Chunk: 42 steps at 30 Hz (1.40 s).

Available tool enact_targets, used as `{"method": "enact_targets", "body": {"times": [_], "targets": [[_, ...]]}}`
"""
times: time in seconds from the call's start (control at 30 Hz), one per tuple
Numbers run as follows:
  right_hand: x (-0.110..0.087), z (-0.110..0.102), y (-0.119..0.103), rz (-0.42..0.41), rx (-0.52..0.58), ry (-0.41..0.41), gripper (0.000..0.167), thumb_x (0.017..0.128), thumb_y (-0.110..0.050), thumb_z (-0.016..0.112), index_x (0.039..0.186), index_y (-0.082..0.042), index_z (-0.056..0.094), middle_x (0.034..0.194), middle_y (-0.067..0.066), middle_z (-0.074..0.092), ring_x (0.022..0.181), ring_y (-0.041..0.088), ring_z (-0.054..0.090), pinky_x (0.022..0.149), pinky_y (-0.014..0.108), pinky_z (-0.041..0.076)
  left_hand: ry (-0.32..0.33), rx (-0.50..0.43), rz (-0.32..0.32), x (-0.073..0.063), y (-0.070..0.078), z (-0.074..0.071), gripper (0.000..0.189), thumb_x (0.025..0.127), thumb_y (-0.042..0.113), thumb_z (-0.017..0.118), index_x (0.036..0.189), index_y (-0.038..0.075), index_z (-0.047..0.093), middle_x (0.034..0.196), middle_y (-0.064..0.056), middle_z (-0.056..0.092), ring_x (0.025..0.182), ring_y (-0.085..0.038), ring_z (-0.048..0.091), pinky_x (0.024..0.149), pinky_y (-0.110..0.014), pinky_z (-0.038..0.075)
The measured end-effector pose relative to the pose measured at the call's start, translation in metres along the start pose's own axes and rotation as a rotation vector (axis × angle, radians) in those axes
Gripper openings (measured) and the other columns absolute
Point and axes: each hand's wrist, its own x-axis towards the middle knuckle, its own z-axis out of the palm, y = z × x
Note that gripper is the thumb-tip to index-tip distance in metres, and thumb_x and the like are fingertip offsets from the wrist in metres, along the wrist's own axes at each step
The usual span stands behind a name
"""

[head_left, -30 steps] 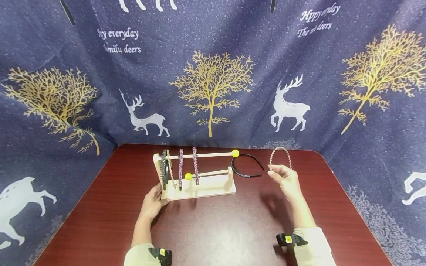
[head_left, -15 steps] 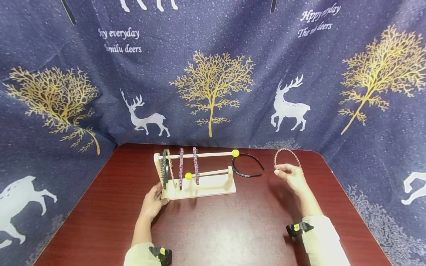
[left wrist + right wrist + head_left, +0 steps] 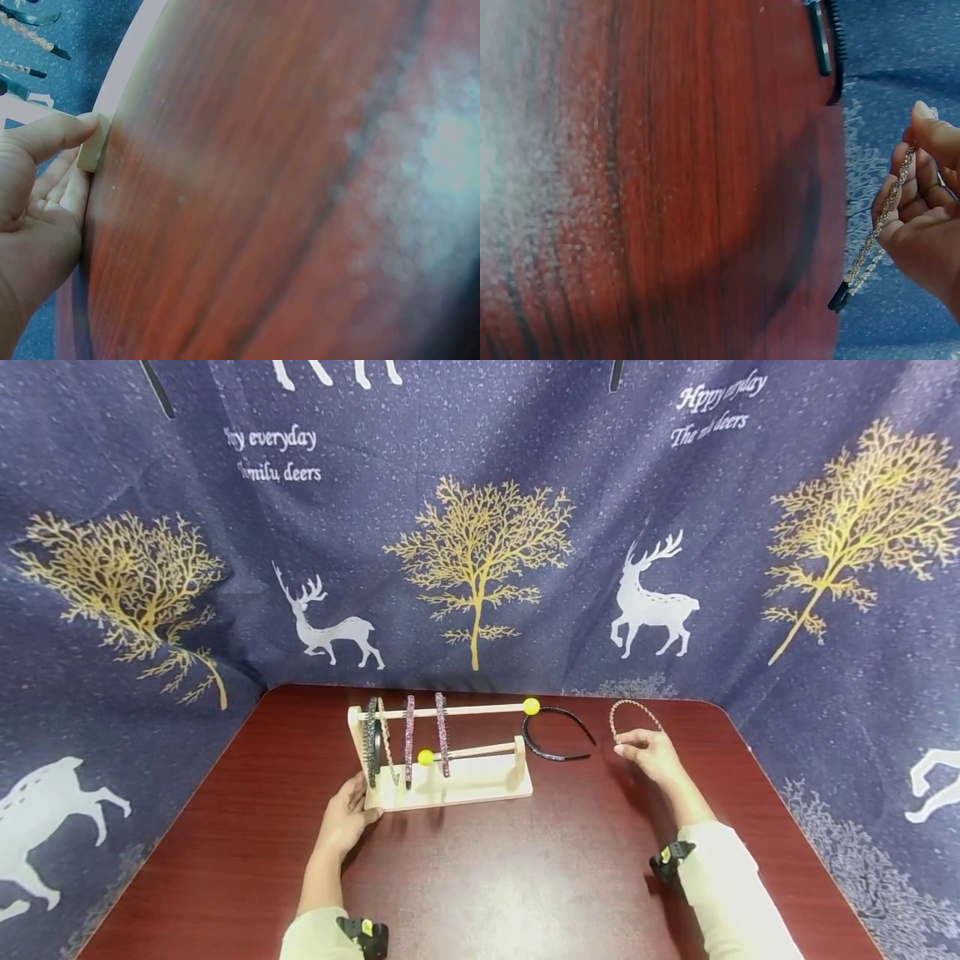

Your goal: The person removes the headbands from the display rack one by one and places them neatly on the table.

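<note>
Gold headband point(image 3: 887, 202), to the right of the wooden stand point(image 3: 480, 783), is in the right hand point(image 3: 651, 756), pinched by the thumb and bent fingers. It seems to be up off the table point(image 3: 465, 885). Just right of the stand lies a black headband point(image 3: 553, 757). The left hand point(image 3: 345, 814) holds the stand's left end, thumb and fingers close together. Two purple headbands point(image 3: 408, 743) hang on the stand.

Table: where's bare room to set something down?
Free: table in front of the rack; left of left hand; right of right hand. Crowded: rack's left end, headbands bunched; black headband between rack and right hand.
</note>
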Motion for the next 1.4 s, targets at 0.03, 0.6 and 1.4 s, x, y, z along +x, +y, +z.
{"method": "enact_targets", "body": {"times": [0.03, 0.6, 1.4], "targets": [[0.002, 0.001, 0.002, 0.004, -0.013, -0.004, 0.021, 0.080, -0.005, 0.070, 0.097, 0.008, 0.068, 0.093, 0.020, 0.068, 0.078, 0.015, 0.059, 0.065, 0.020, 0.049, 0.001, 0.004, 0.002, 0.000, 0.000, 0.000, 0.073, 0.076, -0.017, 0.060, 0.140, -0.009, 0.027, 0.142, -0.029, 0.029, 0.133, -0.037, 0.026, 0.110, -0.039, 0.026], [0.016, 0.015, 0.020, -0.009, -0.225, -0.058, 0.015, 0.076, -0.002, 0.071, 0.089, 0.006, 0.070, 0.084, 0.015, 0.069, 0.076, 0.019, 0.059, 0.068, 0.034, 0.049, 0.017, -0.008, 0.001, -0.002, -0.001, 0.002, 0.073, 0.074, -0.019, 0.061, 0.138, -0.012, 0.028, 0.140, -0.031, 0.031, 0.131, -0.039, 0.028, 0.109, -0.040, 0.027], [0.022, 0.031, 0.021, 0.028, -0.271, -0.045, 0.014, 0.077, -0.008, 0.072, 0.088, 0.002, 0.072, 0.086, 0.015, 0.070, 0.090, 0.037, 0.061, 0.084, 0.051, 0.047, 0.016, -0.035, 0.011, 0.002, -0.001, 0.001, 0.073, 0.073, -0.020, 0.060, 0.138, -0.013, 0.028, 0.140, -0.032, 0.029, 0.131, -0.039, 0.028, 0.108, -0.039, 0.028]]}}
